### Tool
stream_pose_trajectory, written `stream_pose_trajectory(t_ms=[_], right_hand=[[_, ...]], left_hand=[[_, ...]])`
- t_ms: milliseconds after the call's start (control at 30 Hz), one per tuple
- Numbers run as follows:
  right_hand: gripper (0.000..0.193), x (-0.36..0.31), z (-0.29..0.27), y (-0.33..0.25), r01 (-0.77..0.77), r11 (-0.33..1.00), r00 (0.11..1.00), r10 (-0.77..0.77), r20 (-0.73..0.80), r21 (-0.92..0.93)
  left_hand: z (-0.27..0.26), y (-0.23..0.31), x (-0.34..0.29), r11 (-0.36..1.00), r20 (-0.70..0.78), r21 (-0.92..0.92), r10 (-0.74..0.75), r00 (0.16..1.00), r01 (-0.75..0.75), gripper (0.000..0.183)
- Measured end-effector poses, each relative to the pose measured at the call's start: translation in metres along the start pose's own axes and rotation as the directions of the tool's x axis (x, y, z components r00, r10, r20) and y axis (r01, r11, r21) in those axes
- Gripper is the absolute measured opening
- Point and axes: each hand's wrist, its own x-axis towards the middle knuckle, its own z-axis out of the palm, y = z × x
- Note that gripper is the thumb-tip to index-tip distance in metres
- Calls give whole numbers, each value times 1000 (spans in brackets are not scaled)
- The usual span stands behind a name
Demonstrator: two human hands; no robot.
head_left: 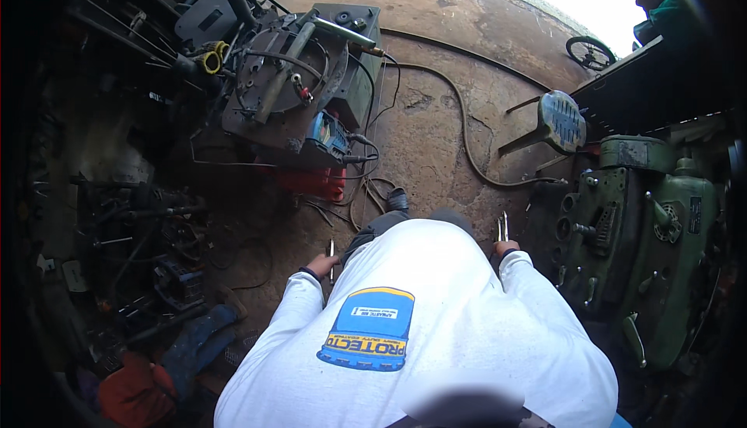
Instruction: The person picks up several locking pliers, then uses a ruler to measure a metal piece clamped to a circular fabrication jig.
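The person's left hand [320,265] is closed around a slim metal tool [332,250], which points forward beside the left thigh. The right hand [507,247] grips a two-pronged metal tool [505,227] whose bright tips stand ahead of the fingers. Both hands hang low, one on each side of the white shirt [443,280]; at this distance the exact kind of either tool cannot be told.

Holding them well probably means a firm but relaxed grip, wrists straight, and the metal ends angled away from the legs. The left tool sits close to the dark trousers, so a little more clearance there would be sensible. On the right, the prongs should point clear of the green machine [622,229], whose levers stick out just beyond that hand.

Footing deserves equal care. A long hose [465,128] curves over the floor ahead of and between the hands, and could catch a shoe [398,199]. Forward of the left hand stand a red container [315,184] and a blue power unit [330,135] with trailing cables; swinging the tool wide on that side would risk snagging one.
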Motion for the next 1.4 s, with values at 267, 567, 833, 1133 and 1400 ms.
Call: stream_pose_trajectory(t_ms=[267, 567, 833, 1133, 1400], right_hand=[[30, 56, -130, -243, 394, 917, 907, -399, -137, -63], [32, 88, -212, -634, 728, 392, 400, -909, 115, 562], [23, 106, -161, -913, 606, 673, 291, -683, 670, 424], [29, 134, -54, -1034, 863, 446, 98, -608, 788, 236], [58, 97, -54, -1033, 953, 18, 241, -652, 719, -303]], left_hand=[[13, 141, 6, 882, -320, -380, 158, 934, -279, 36], [141, 159, -10, 930, -277, -342, -238, 931, 136, 54], [254, 315, -55, 569, -145, -787, -546, 825, 238, 61], [269, 386, -61, 564, -334, -824, -549, 766, 45, 63], [362, 430, -74, 477, -229, -877, -514, 827, 54, 65]])
